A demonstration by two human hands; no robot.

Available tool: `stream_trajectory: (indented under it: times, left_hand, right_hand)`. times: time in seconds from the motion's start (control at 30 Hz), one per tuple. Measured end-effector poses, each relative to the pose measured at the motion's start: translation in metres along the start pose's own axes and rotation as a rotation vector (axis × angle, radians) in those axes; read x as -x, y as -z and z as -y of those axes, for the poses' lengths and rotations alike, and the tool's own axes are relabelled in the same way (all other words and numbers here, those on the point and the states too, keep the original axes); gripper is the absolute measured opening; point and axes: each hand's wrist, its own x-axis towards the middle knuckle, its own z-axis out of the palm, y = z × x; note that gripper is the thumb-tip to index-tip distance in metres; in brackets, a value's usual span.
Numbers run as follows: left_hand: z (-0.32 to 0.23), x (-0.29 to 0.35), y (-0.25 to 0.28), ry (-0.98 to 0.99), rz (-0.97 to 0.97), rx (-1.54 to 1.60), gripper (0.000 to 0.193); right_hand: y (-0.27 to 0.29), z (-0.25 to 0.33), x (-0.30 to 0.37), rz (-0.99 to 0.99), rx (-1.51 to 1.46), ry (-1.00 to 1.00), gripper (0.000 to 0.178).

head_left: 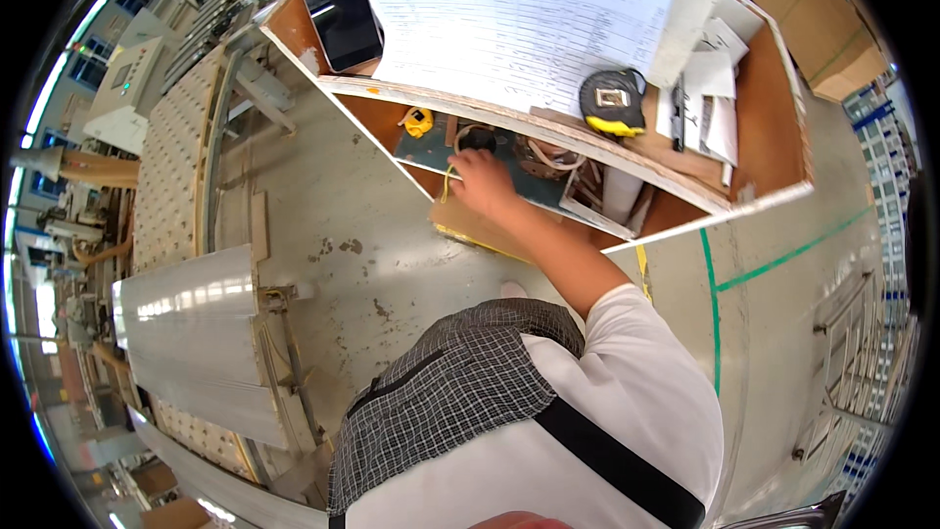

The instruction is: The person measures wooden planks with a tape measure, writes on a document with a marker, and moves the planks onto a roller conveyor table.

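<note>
Evidently half-curled, the right hand (480, 182) partly hides a dark object (478, 138), grip unclear; left hand unseen.

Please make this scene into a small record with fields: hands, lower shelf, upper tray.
Right hand: at lower shelf, beside dark round item; grip unclear
Left hand: not in view
Lower shelf: small yellow item, left of the hand
Upper tray: phone, printed sheet, black-and-yellow tape measure
</note>
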Motion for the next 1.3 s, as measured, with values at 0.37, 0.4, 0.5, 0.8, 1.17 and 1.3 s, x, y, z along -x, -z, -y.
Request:
stream_trajectory:
  times: [0.37,0.4,0.5,0.8,1.17,1.3]
  left_hand:
    - [-0.027,0.034,-0.019,0.161,-0.053,0.058,0.031]
    - [-0.03,0.033,-0.019,0.157,-0.055,0.057,0.031]
    - [-0.032,0.03,-0.025,0.15,-0.077,0.068,0.031]
    - [-0.118,-0.048,-0.005,-0.144,-0.313,0.513,0.033]
    - [-0.259,-0.004,0.059,-0.112,0.508,1.584,0.06]
    - [-0.243,-0.029,0.044,-0.155,0.515,1.542,0.06]
  right_hand:
    - [-0.051,-0.068,-0.065,-0.004,0.075,-0.109,0.067]
    - [-0.055,-0.071,-0.065,-0.045,0.124,-0.082,0.069]
    - [-0.035,-0.047,-0.064,0.056,0.114,-0.06,0.071]
    - [-0.041,0.08,0.037,0.384,-0.316,0.299,0.068]
    - [-0.042,0.141,0.119,0.455,-0.629,0.783,0.078]
    - [-0.054,0.143,0.124,0.446,-0.646,0.721,0.075]
